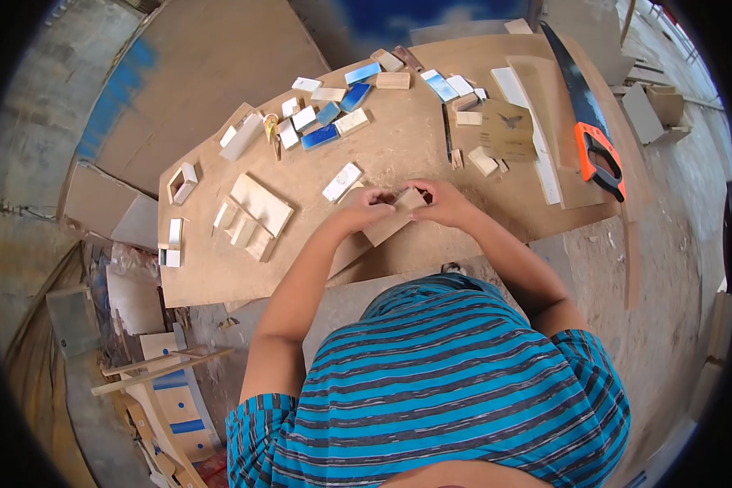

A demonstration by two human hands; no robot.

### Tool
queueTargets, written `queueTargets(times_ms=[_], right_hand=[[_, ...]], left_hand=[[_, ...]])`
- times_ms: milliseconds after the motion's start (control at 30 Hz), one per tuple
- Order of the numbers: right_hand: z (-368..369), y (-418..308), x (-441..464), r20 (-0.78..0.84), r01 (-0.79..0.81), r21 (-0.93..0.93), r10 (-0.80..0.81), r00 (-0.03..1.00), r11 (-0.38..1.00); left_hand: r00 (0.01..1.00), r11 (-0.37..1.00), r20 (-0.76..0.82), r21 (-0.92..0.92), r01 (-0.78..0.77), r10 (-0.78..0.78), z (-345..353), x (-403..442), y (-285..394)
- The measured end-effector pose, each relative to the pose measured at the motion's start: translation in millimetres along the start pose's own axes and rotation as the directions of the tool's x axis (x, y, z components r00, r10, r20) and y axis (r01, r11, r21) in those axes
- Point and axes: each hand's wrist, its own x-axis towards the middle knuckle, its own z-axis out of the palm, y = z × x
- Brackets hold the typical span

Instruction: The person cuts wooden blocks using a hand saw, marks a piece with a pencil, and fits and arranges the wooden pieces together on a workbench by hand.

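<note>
Near the front edge of the table, my left hand (367, 210) and my right hand (439, 203) both grip a small, plain wooden block (392, 224). The fingers of my left hand close on its left side and those of my right hand on its upper right end; some fingertips are hidden. Just beyond my left hand lies a white-faced block (342, 182). To the left rests a small wooden assembly (260, 208) of a flat board with narrow strips. A brown sheet with a dark bird print (508, 132), which looks like sandpaper, lies beyond my right hand.
A handsaw with an orange handle (600, 161) lies at the table's right side beside a long white-edged strip (529, 134). Several blue, white and bare wood blocks, including a blue block (320, 137), are scattered at the back. Wooden pieces (175, 390) stand on the floor at lower left.
</note>
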Motion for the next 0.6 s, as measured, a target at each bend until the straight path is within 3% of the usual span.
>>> queueTargets(times_ms=[67,100,167,200,300,600], right_hand=[[-1,13,2,-0.031,-0.029,0.008,0.030,0.999,1.000],[-3,8,1,-0.047,-0.042,-0.115,0.037,0.998,0.992],[-7,-10,-2,-0.081,-0.072,-0.354,0.046,0.996,0.933],[-8,-12,-2,-0.076,-0.066,-0.388,0.039,0.996,0.919],[-11,-11,0,-0.058,-0.032,-0.484,0.004,0.998,0.874],[-9,-39,8,-0.042,0.011,-0.689,-0.055,0.998,0.724]], left_hand=[[0.991,0.999,-0.132,0.034,0.029,-0.024,-10,-10,-3],[0.976,1.000,-0.219,0.000,-0.007,0.007,-14,-17,-12],[0.943,0.993,-0.324,0.108,-0.039,0.072,-16,-37,-20],[0.922,0.985,-0.371,0.162,-0.051,0.108,-14,-47,-23],[0.856,0.880,-0.401,0.460,-0.119,0.325,3,-75,-20],[0.724,0.813,-0.542,0.580,-0.044,0.426,45,-84,-28]])
